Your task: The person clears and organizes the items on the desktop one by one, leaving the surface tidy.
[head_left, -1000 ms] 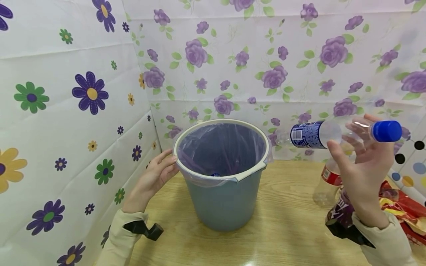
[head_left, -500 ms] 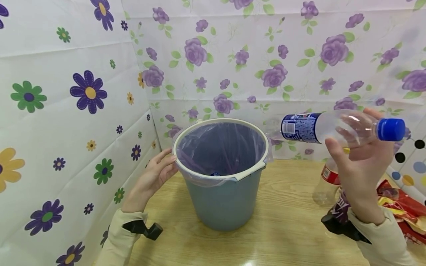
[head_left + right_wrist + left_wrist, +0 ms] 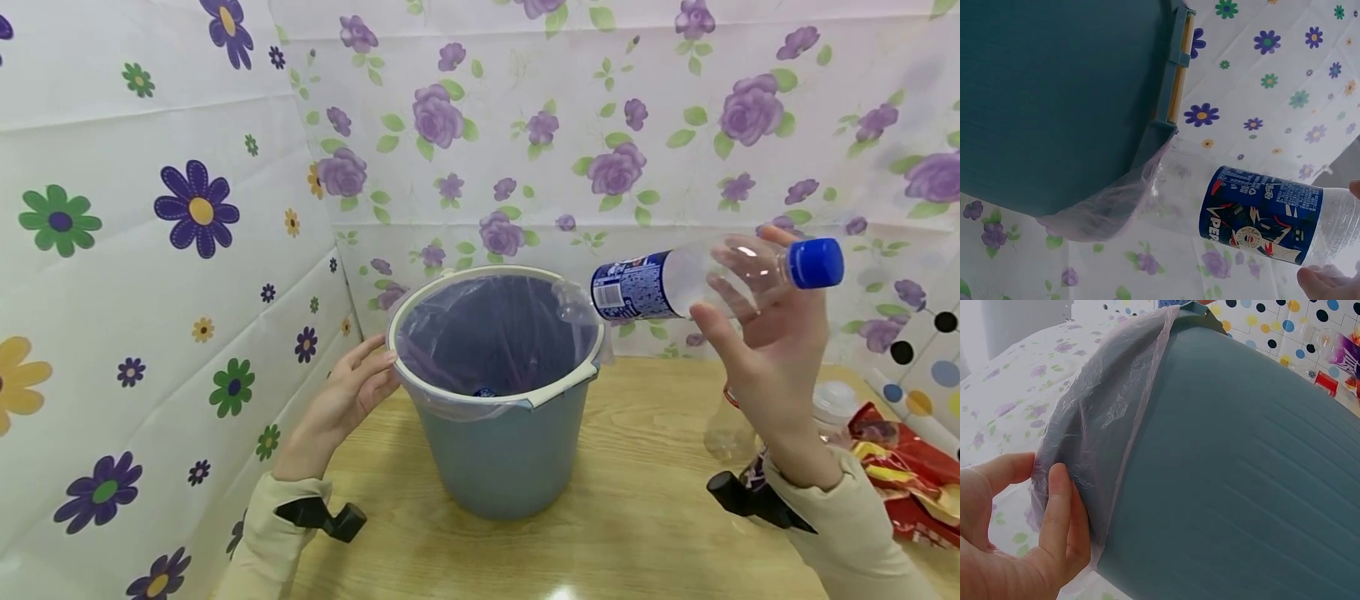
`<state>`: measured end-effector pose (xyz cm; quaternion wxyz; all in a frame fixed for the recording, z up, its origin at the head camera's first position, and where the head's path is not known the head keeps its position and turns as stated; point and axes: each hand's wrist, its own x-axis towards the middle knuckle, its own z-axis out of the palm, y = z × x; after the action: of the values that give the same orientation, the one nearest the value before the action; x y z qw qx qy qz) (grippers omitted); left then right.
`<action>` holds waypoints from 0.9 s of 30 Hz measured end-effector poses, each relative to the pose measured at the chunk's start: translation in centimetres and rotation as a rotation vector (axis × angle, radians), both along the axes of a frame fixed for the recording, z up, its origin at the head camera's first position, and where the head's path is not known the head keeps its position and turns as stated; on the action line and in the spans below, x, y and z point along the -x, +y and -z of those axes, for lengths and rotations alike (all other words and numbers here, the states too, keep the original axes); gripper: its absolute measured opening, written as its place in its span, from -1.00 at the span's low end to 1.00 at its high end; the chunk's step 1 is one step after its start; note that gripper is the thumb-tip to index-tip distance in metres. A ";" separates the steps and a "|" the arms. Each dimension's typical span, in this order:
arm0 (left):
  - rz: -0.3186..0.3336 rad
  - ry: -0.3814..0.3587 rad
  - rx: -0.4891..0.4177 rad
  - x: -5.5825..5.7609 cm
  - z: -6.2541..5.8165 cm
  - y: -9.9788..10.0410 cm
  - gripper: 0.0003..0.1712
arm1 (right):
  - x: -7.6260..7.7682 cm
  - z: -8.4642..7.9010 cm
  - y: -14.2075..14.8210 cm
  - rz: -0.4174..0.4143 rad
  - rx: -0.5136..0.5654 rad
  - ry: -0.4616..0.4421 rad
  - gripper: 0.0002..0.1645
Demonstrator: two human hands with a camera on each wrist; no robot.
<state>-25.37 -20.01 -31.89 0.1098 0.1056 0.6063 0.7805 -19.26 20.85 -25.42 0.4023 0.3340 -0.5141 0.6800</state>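
Blue-capped, the bottle (image 3: 632,286) our right fingers (image 3: 782,235) are clamping is now reaching the bucket (image 3: 504,467) right of centre, seemingly nearing its opening, left fingers (image 3: 365,350) touching its left side.

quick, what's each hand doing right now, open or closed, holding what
Left hand: open, touching the plastic bag folded over the bucket.
Right hand: closed, holding a plastic bottle.

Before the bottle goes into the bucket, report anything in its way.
Nothing visible covers the bucket; its liner lies open. The bottle has its base near the right rim, which it may need to clear. The left hand touches the opposite side, out of the way.
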 end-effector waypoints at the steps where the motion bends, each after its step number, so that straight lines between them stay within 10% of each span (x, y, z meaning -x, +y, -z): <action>1: 0.004 0.003 0.002 0.0 0.0 0.0 -0.14 | 0.0 0.1 -0.1 -0.002 -0.020 -0.008 -0.16; 18: 0.014 0.005 -0.005 0.1 0.1 0.1 -0.12 | 0.6 0.6 -2.0 -0.077 -0.344 -0.129 -0.12; 27: 0.013 0.014 0.000 0.0 0.0 0.1 -0.15 | 0.9 0.9 -2.5 0.082 -0.551 -0.243 -0.06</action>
<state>-25.34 -19.88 -31.85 0.1106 0.1151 0.6062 0.7791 -20.18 18.39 -26.34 0.2592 0.3258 -0.7367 0.5328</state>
